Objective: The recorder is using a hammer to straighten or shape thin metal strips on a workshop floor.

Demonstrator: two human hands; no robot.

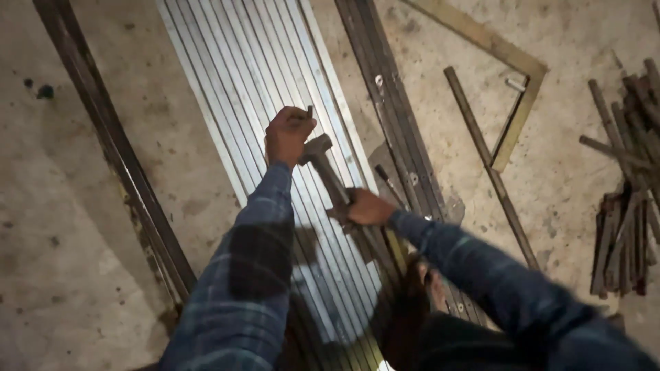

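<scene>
— concrete floor all round, dusty and stained, with a bundle of pale metal strips laid on it running away from me. dark steel bars lie just beside the bundle on the right, a yellowish framing square further out, and a heap of short rods at the far right edge.

— what have the hands got?

— my left hand is clenched round a small punch or chisel; only its tip shows above the fist, so i can't say which. my right hand is grasping the hammer low on its handle.

— which step is that, by your reading?

— i'd judge it's mid-strike: tool set on the strips, hammer head just beside the left fist.

— and the hammer's lie?

— long axis slants from lower right up to upper left, head pointing toward the fist. the punch stands roughly upright over the bundle.

— what would the next blow call for?

— a square hit on the punch top, clear of the knuckles, with the left hand holding it steady.
</scene>
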